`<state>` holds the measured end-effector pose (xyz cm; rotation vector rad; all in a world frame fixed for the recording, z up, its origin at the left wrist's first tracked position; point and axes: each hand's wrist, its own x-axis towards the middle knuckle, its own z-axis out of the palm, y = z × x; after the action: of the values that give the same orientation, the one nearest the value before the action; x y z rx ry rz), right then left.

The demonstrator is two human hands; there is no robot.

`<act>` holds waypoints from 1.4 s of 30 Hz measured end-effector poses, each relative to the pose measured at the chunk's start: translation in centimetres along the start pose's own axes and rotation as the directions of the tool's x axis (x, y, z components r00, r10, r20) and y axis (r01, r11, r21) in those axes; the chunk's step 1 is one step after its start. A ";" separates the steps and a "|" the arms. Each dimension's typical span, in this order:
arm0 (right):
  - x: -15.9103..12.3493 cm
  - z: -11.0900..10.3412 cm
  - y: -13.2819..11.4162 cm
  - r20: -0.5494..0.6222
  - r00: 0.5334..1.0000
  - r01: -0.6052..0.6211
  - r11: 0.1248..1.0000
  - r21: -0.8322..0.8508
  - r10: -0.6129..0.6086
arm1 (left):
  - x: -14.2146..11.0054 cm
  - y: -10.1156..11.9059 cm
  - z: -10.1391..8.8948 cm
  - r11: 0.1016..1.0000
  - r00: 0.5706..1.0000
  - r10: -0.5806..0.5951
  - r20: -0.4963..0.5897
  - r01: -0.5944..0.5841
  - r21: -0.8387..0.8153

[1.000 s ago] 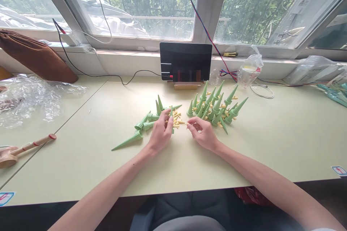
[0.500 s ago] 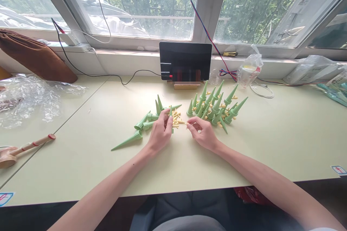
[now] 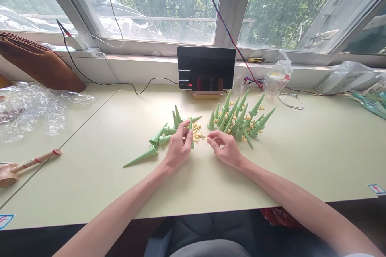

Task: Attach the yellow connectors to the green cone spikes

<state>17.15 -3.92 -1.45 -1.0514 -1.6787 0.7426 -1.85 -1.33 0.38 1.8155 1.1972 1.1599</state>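
My left hand [image 3: 178,144] is closed around a green plastic spike [image 3: 191,123], which stands point up; the fingers hide much of its body. Between my hands lies a heap of small yellow pegs [image 3: 197,131]. My right hand [image 3: 223,147] pinches a thin yellow peg [image 3: 204,138] by one end, its other end pointing left towards the heap. Several loose green spikes [image 3: 141,156] lie or stand left of my left hand. Beyond my right hand, a cluster of green spikes [image 3: 241,117] stands mostly point up, with yellow pieces at their bases.
At the back a tablet [image 3: 206,66] rests on a cardboard stand [image 3: 208,95], with a black cable running left. A wooden toy [image 3: 36,160] and crumpled clear plastic [image 3: 39,108] lie at the left. A bagged cup [image 3: 277,78] and coiled white cable [image 3: 291,101] sit at the back right.
Nearly everything stays still. Both hands keep their places and their hold on the spike and the peg; the view shifts very slightly.
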 end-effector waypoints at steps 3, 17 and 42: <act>0.0 0.0 0.0 0.004 1.000 0.003 1.000 -0.009 -0.003 | 0.0 0.1 0.0 1.000 1.000 -0.010 0.005 0.010 -0.016; 0.0 0.0 -0.1 -0.012 1.000 0.012 1.000 -0.023 -0.012 | 0.0 0.2 0.1 0.999 1.000 -0.026 0.006 0.026 -0.036; 0.0 0.0 -0.2 -0.007 0.999 0.039 0.999 -0.008 -0.039 | -0.1 0.3 0.2 0.998 0.999 -0.041 0.034 0.043 -0.051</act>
<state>17.12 -4.03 -1.30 -1.0232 -1.6928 0.7070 -1.55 -1.51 0.52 1.7560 1.1707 1.1229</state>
